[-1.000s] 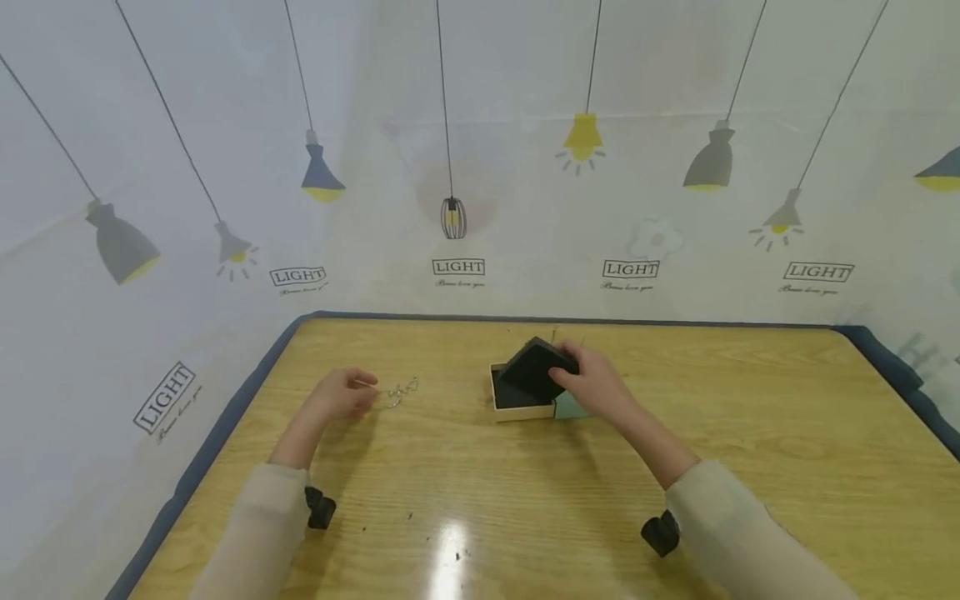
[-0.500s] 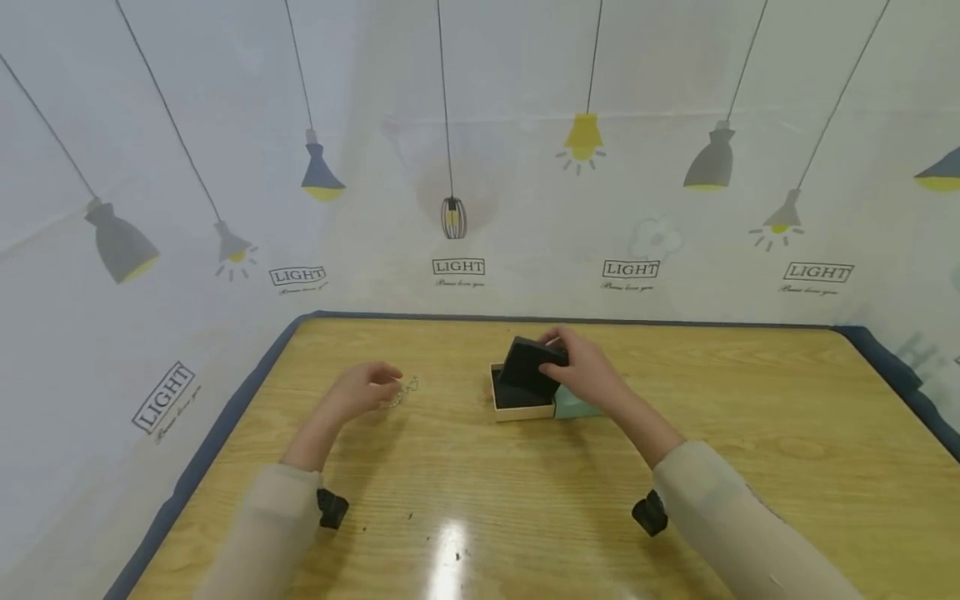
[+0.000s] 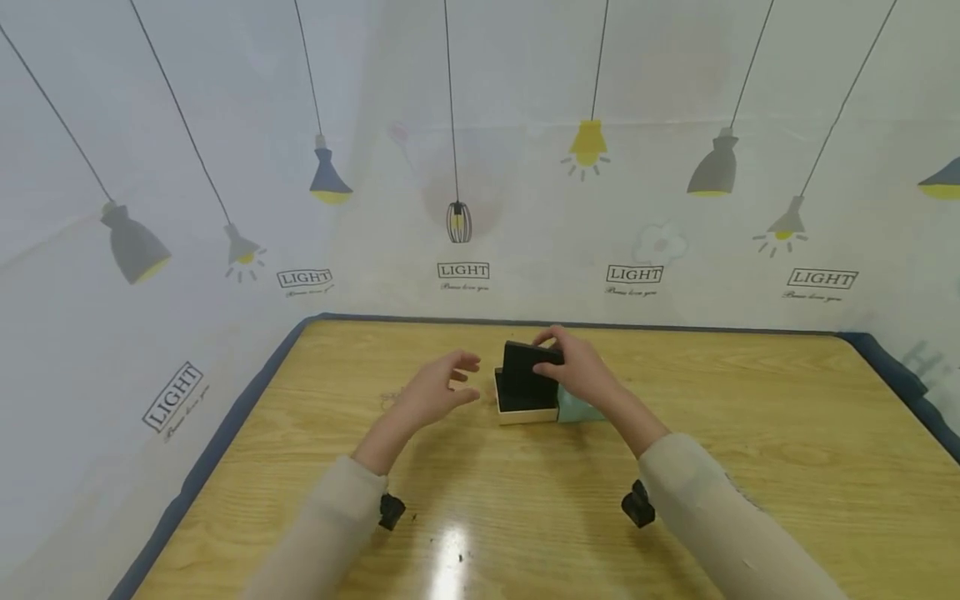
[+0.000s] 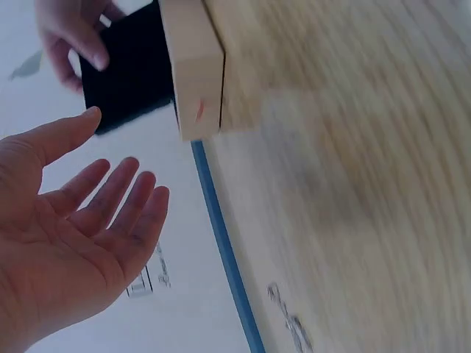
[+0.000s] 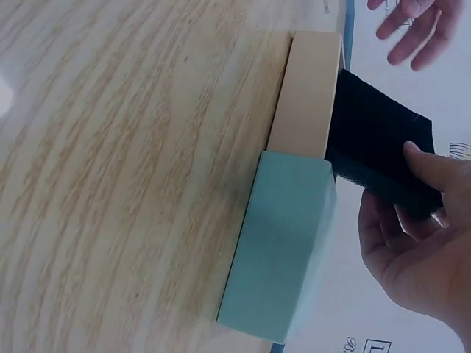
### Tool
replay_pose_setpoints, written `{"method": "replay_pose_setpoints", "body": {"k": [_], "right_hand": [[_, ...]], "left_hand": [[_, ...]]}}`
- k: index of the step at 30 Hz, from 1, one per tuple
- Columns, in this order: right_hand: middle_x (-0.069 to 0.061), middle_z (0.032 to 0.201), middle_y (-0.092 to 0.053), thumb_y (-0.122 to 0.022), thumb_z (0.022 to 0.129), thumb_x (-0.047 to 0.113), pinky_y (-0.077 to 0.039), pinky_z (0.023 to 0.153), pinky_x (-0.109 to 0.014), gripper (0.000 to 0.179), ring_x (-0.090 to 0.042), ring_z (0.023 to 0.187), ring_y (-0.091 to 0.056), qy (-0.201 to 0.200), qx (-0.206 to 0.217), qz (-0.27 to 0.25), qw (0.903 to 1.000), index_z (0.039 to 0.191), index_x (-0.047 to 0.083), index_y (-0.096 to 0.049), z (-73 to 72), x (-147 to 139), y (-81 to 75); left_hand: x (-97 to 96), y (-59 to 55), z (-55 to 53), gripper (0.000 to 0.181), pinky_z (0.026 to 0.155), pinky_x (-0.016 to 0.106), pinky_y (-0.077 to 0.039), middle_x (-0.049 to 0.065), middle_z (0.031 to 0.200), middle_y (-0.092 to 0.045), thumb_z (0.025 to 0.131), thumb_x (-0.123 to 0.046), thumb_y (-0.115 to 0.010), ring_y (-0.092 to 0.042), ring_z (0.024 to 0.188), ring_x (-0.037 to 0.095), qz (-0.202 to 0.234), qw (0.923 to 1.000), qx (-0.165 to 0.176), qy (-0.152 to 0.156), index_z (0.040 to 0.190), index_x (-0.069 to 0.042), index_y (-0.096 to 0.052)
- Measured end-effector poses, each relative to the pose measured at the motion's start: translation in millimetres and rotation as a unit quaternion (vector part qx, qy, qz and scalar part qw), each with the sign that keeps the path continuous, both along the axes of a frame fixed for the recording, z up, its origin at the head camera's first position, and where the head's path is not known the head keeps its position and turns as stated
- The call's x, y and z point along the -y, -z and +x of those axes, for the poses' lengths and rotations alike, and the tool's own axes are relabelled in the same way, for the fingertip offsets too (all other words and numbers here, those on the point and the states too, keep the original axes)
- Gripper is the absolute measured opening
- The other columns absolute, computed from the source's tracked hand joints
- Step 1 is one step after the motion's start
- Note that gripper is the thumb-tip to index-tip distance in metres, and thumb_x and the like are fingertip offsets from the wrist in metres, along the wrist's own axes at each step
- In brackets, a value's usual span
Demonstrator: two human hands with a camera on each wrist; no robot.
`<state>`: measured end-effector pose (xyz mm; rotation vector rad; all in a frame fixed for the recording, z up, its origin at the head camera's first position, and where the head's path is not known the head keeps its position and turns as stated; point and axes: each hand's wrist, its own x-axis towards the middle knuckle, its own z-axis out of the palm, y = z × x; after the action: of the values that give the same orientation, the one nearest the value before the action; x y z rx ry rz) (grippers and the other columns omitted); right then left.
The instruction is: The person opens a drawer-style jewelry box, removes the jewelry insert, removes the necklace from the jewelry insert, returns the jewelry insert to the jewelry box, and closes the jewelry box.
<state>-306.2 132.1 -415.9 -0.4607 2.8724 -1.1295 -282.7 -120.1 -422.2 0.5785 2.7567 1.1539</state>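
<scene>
My right hand pinches a flat black foam pad by its right side. The pad stands tilted up, its lower edge at a cream box tray. In the right wrist view, the tray sticks out of a teal box sleeve. My left hand is in the air left of the tray, fingers spread and loosely bent, holding nothing. A thin silvery chain lies on the table behind it, partly hidden by the hand in the head view.
The wood-grain table has a dark blue edge along the back and sides. A white wall covering printed with lamps rises behind it. Small dark specks lie near the front.
My left hand has moved right, away from beside the chain, to near the tray. My right hand has shifted slightly left, and the black foam pad now stands more upright.
</scene>
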Motion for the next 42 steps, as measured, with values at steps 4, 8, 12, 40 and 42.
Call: {"method": "replay_pose_setpoints", "body": {"k": [4,8,12,40,42], "right_hand": [[-0.018,0.124,-0.066,-0.068,0.095,0.017,-0.053,0.093,-0.050,0.031,-0.036,0.115,-0.063,0.002,-0.008,0.006,1.0000,0.124,0.010,-0.057,-3.2,0.4,5.6],[-0.016,0.124,-0.067,-0.068,0.095,0.017,-0.054,0.096,-0.050,0.029,-0.035,0.114,-0.063,0.003,-0.027,0.017,0.9995,0.123,0.008,-0.062,-6.7,-0.7,10.8],[-0.014,0.121,-0.068,-0.068,0.095,0.015,-0.054,0.094,-0.049,0.028,-0.034,0.110,-0.064,0.009,-0.054,0.037,0.9978,0.121,0.007,-0.066,-7.9,-3.0,12.1],[-0.013,0.119,-0.069,-0.072,0.092,0.013,-0.055,0.094,-0.048,0.030,-0.034,0.109,-0.066,-0.035,-0.141,0.088,0.9855,0.120,0.006,-0.065,3.9,-27.3,13.7],[-0.012,0.119,-0.069,-0.072,0.092,0.013,-0.055,0.093,-0.047,0.031,-0.032,0.108,-0.066,-0.041,-0.154,0.102,0.9819,0.121,0.006,-0.065,4.5,-24.1,14.1]], "left_hand": [[-23.7,6.7,-1.1,0.067,0.113,0.047,-0.043,0.012,0.152,-0.047,0.091,-0.018,-0.073,-0.048,0.137,0.032,-0.055,0.9979,-0.034,0.005,0.149,-0.008,-0.041],[-43.8,12.0,-4.1,0.077,0.118,0.047,-0.038,0.014,0.157,-0.037,0.089,-0.020,-0.076,-0.040,0.144,0.033,-0.110,0.9920,-0.060,0.009,0.153,-0.009,-0.035],[-56.7,16.2,-6.4,0.085,0.117,0.047,-0.039,0.013,0.162,-0.028,0.087,-0.024,-0.079,-0.032,0.148,0.034,-0.142,0.9871,-0.073,0.012,0.155,-0.012,-0.030],[-64.8,25.9,-14.5,0.107,0.121,0.052,-0.029,0.010,0.166,-0.015,0.080,-0.043,-0.083,-0.020,0.152,0.032,-0.222,0.9691,-0.106,0.021,0.159,-0.016,-0.016],[-62.1,26.6,-15.5,0.110,0.122,0.050,-0.030,0.011,0.166,-0.016,0.079,-0.040,-0.084,-0.022,0.152,0.032,-0.199,0.9766,-0.081,0.007,0.160,-0.015,-0.013]]}}
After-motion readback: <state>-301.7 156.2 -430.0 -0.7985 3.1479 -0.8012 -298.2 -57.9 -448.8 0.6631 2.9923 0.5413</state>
